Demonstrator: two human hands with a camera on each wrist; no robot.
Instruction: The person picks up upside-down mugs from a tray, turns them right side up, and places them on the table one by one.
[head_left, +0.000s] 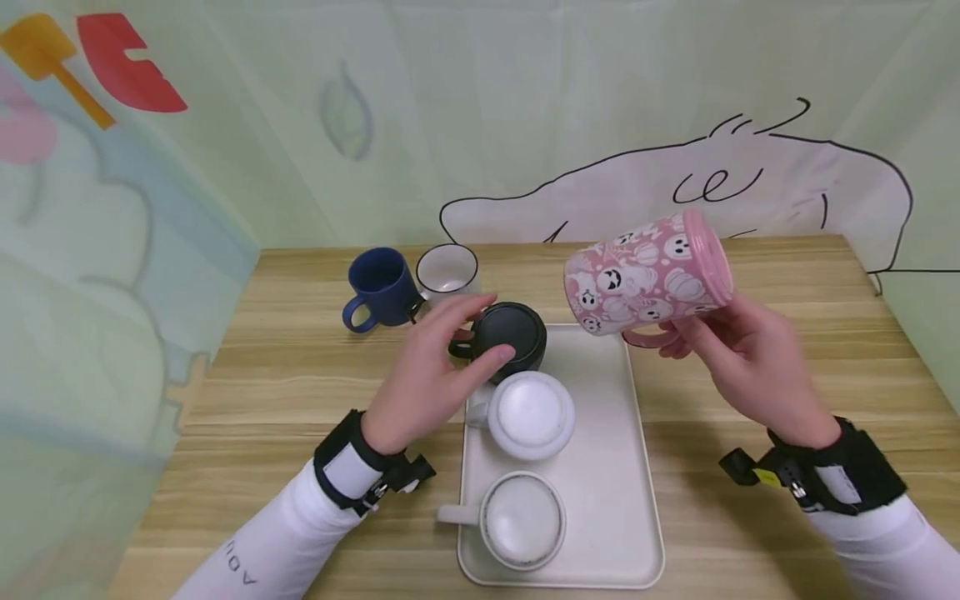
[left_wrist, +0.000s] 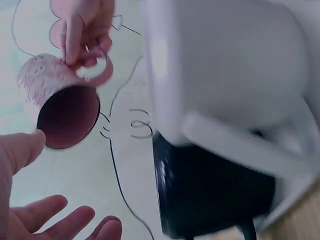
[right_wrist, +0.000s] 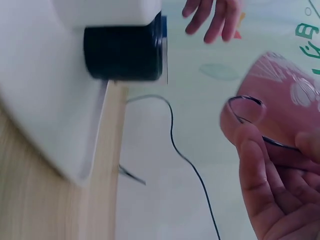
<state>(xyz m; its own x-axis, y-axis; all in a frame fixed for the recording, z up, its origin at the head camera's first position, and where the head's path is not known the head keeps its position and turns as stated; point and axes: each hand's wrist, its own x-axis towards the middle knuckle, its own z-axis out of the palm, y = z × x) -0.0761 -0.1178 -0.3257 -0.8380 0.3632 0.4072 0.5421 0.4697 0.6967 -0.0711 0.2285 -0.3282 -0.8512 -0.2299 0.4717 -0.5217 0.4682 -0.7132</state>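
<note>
My right hand point(head_left: 757, 367) grips a pink mug point(head_left: 630, 279) printed with white ghosts and pumpkins by its handle. The mug is tipped on its side in the air over the tray's far right corner; its dark mouth faces left in the head view and shows in the left wrist view. My left hand point(head_left: 423, 383) hovers with fingers spread over a black mug point(head_left: 517, 329) that stands base up at the tray's far end. Nothing is held in that hand; in the left wrist view its fingers point(left_wrist: 80, 222) are apart from the black mug point(left_wrist: 215, 185).
Two white mugs, a middle one point(head_left: 529, 414) and a near one point(head_left: 522, 518), stand base up on the white tray point(head_left: 611, 492), handles left. Behind my left hand, a blue mug point(head_left: 382, 287) and a dark-rimmed white mug point(head_left: 448, 268) stand mouth up on the wooden table point(head_left: 300, 375).
</note>
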